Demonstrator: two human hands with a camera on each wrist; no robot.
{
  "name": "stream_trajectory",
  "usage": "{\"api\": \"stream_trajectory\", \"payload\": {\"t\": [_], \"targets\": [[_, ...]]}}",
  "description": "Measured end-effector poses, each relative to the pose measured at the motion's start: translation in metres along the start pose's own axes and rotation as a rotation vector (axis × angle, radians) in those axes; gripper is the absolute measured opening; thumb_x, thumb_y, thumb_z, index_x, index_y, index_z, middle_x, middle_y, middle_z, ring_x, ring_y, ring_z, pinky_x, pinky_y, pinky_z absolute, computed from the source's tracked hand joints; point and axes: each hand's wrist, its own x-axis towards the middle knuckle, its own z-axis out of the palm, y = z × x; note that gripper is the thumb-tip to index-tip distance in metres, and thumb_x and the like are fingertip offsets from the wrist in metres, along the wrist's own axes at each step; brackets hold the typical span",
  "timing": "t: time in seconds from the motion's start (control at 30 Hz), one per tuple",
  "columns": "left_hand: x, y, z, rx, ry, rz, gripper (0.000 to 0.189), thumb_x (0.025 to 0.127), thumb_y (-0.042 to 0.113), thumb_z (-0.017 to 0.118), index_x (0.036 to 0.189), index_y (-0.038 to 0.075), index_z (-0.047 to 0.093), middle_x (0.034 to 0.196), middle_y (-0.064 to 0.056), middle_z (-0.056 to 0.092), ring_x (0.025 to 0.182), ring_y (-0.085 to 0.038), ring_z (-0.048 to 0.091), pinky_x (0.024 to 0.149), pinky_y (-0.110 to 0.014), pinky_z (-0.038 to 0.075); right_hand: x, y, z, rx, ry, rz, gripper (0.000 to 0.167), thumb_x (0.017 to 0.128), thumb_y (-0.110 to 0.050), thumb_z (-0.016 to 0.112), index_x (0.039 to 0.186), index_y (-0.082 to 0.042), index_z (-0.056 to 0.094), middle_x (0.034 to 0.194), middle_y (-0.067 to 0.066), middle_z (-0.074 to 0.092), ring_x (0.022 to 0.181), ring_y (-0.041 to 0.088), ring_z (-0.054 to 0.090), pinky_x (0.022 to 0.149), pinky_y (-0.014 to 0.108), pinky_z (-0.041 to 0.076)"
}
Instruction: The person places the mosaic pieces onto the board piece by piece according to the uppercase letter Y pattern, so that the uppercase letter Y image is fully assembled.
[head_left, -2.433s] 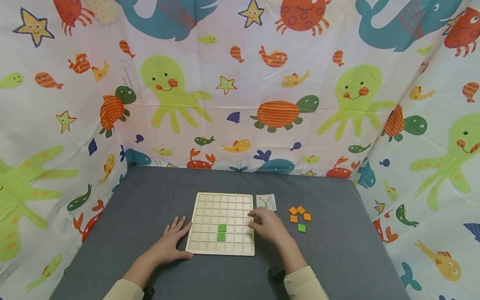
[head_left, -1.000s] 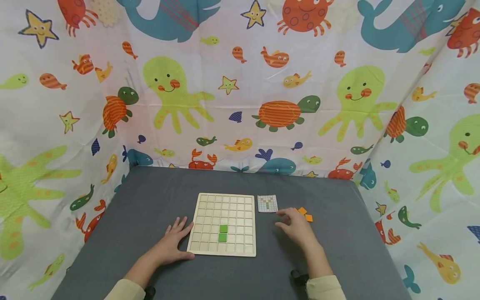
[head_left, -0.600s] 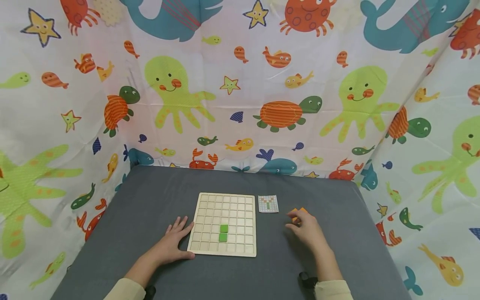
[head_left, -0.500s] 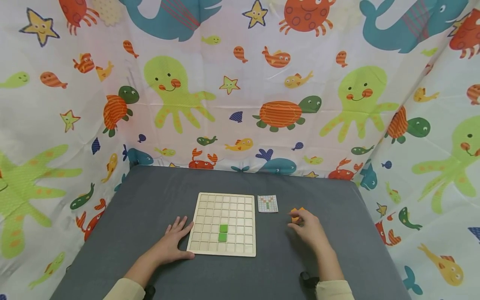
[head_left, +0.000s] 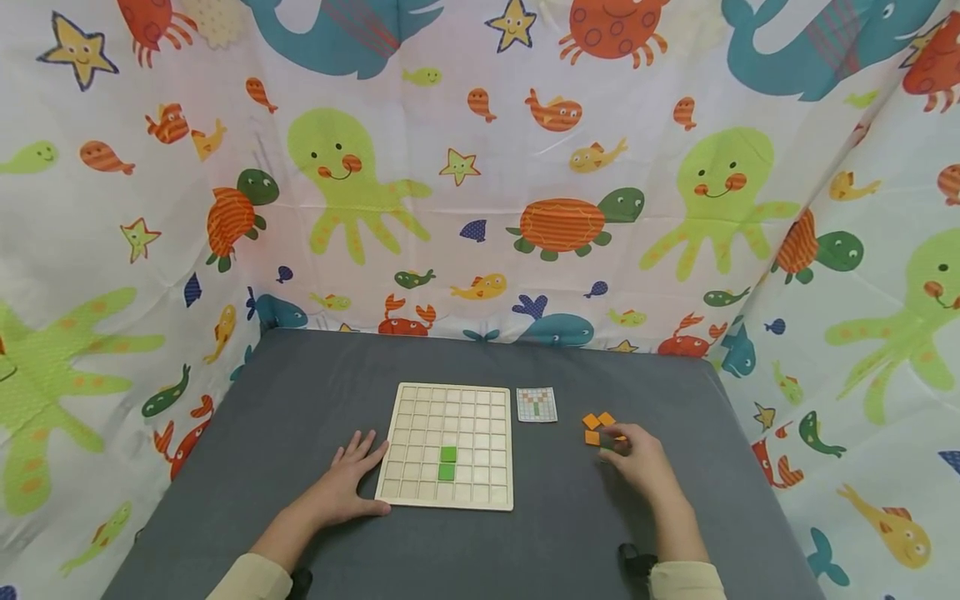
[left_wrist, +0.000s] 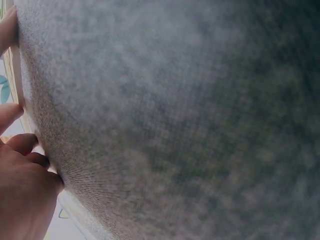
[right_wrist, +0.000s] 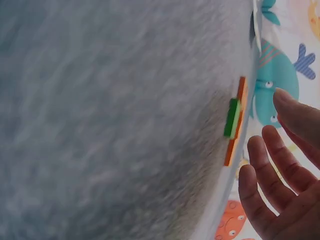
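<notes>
A pale wooden grid board (head_left: 480, 417) lies on the grey table, with two green square tiles (head_left: 447, 454) one behind the other in its cells. At the board's left edge my left hand (head_left: 339, 487) rests with fingers spread, its thumb at the near left corner. My right hand (head_left: 647, 462) hovers over a small group of tiles, fingers loosely bent and apart, holding nothing. In the right wrist view a green tile (right_wrist: 232, 119) lies on the table among the orange tiles (right_wrist: 231, 151), just beyond the fingertips. The right hand partly covers this group in the head view.
A small printed pattern card (head_left: 536, 405) lies right of the board's far corner. Several orange tiles (head_left: 592, 437) sit further right on the grey cloth (head_left: 450, 550). A white sea-animal curtain (head_left: 480, 242) surrounds the back and sides of the table.
My right hand has moved from the board's right edge rightward to the loose tiles, and now slightly further right, uncovering orange tiles. The left hand stays at the board's edge.
</notes>
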Motion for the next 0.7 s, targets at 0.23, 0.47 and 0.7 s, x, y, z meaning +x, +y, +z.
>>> {"api": "stream_trajectory", "payload": {"t": [0.23, 0.47, 0.7], "targets": [[0.0005, 0.0014, -0.0007, 0.018, 0.011, 0.005, 0.115, 0.068, 0.059, 0.087, 0.159, 0.012, 0.034, 0.168, -0.02, 0.016, 0.155, -0.044, 0.003, 0.122, -0.065, 0.006, 0.0012, 0.0071, -0.0034, -0.044, -0.053, 0.042, 0.043, 0.082, -0.016, 0.085, 0.122, -0.008, 0.071, 0.109, 0.013, 0.068, 0.092, 0.025, 0.068, 0.078, 0.049, 0.056], [0.0007, 0.0, 0.0009, 0.027, 0.018, 0.006, 0.115, 0.068, 0.059, 0.087, 0.159, 0.012, 0.034, 0.168, -0.02, 0.017, 0.155, -0.044, 0.002, 0.121, -0.067, 0.006, 0.0053, 0.0065, -0.0007, -0.074, -0.1, 0.079, 0.038, 0.084, -0.013, 0.083, 0.119, -0.006, 0.072, 0.106, 0.012, 0.069, 0.092, 0.024, 0.066, 0.079, 0.049, 0.055], [-0.0008, -0.0001, 0.0007, 0.017, 0.012, 0.007, 0.115, 0.069, 0.059, 0.086, 0.159, 0.012, 0.033, 0.168, -0.02, 0.016, 0.155, -0.044, 0.002, 0.122, -0.066, 0.006, 0.0061, 0.0078, 0.0019, -0.071, -0.123, 0.076, 0.032, 0.082, -0.013, 0.084, 0.112, -0.007, 0.075, 0.102, 0.009, 0.068, 0.088, 0.021, 0.064, 0.076, 0.046, 0.055]]}}
